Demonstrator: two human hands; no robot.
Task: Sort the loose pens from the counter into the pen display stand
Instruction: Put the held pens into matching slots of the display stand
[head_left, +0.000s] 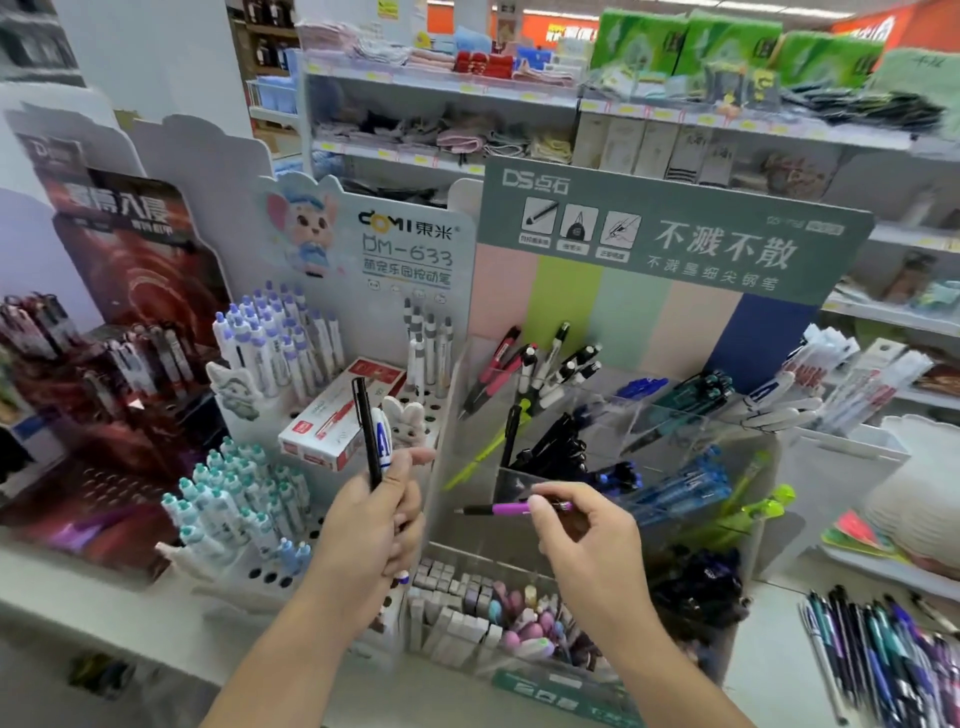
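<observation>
A: Holding pens in both hands, is that what she or he is doing?

B: Yes. The left hand (371, 525) is gripping a black pen (366, 431) and a white pen (383, 439), both standing upright out of the fist. The right hand (587, 540) is pinching a purple pen (511, 508) between thumb and fingertips.

A: Which way is that purple one lying?

B: Its long axis is running level, left to right, with the dark tip pointing toward the left hand. The stand (675, 234) is sitting just beyond the right hand, so the right hand is the nearer one; I judge the pen is needing a turn to upright before dropping in.

A: What are the compartments holding?

B: Clear bins behind the right hand are carrying black pens (558, 441) straight ahead, blue pens (680, 486) further right, and red and white ones in the row above. Erasers (457, 608) are filling the tray below the hands.

A: And the loose pens?

B: The loose pile (883, 649) is lying on the worktop (769, 675), well to the right of the right hand and nearer the body.
</observation>
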